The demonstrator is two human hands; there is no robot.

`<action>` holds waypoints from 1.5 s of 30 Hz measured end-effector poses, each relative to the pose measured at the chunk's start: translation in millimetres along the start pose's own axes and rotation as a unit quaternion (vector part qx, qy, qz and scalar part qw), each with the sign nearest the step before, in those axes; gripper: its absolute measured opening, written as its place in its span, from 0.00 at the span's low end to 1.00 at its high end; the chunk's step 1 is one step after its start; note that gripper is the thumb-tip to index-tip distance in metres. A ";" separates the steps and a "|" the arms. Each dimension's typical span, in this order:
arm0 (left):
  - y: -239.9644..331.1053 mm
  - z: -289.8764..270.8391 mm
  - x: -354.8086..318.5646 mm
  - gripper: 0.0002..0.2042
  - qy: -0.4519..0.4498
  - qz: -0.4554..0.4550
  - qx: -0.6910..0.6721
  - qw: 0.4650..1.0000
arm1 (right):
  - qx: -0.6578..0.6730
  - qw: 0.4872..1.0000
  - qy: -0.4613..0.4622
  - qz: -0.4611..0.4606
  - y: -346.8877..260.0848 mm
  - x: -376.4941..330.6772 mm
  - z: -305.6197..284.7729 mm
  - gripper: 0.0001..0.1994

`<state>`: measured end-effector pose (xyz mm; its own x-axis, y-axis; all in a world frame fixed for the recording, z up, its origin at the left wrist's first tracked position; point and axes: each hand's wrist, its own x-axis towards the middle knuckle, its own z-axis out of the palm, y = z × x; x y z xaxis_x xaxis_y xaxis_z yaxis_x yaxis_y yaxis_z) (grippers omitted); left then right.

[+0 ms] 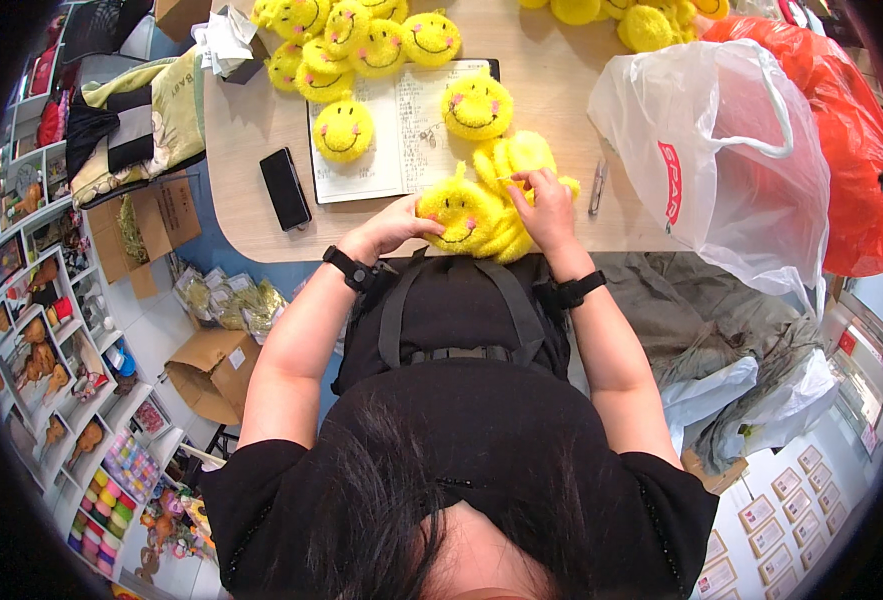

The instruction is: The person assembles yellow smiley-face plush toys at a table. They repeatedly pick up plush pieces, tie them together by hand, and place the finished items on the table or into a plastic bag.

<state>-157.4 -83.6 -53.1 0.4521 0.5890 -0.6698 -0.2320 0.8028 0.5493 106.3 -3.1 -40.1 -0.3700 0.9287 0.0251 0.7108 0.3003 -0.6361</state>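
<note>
a: in the head view, where is the smiley plush [456, 212]?
b: at the near edge of the table [244, 150], by the lower right corner of the open notebook [361, 182]; the left hand [393, 228] is clamped on its left side, thumb on the face;
a: and the right hand [544, 210]?
b: over the yellow fuzzy pieces [511, 238] just right of it, fingertips drawn close; i cannot tell what they pinch; the hands are apart, plush between them;
a: room on the left?
b: wood shows between left hand and phone [284, 190]; another strip runs from phone to left edge;
a: and on the right?
b: a narrow gap before the metal snips [597, 188], then wood up to the white plastic bag [691, 130], which hangs past the near edge; ahead, two smiley balls [476, 106] sit on the pages; a black bag [451, 320] crowds the near edge;
</note>
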 end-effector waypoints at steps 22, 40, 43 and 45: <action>35.7 -12.5 8.0 0.27 0.058 0.084 -0.067 0.993 | -0.069 0.991 -0.107 -0.033 -10.0 7.3 -11.6 0.09; 92.8 40.3 172.4 0.21 0.177 0.161 0.162 0.957 | -0.164 0.784 -0.380 0.462 139.7 -179.6 -90.1 0.17; 89.9 43.0 176.4 0.22 0.129 0.198 0.286 0.929 | -0.195 0.844 -0.307 0.394 125.5 -170.3 -78.4 0.17; 86.4 42.1 166.9 0.17 0.198 0.242 0.368 0.876 | -0.139 0.923 -0.180 0.310 110.2 -144.2 -72.4 0.13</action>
<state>-65.7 80.2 -96.4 0.0857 0.9467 -0.3106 0.3700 0.2592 0.8921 281.3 -88.2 -58.0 0.0198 0.8232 -0.5674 0.9605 -0.1732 -0.2178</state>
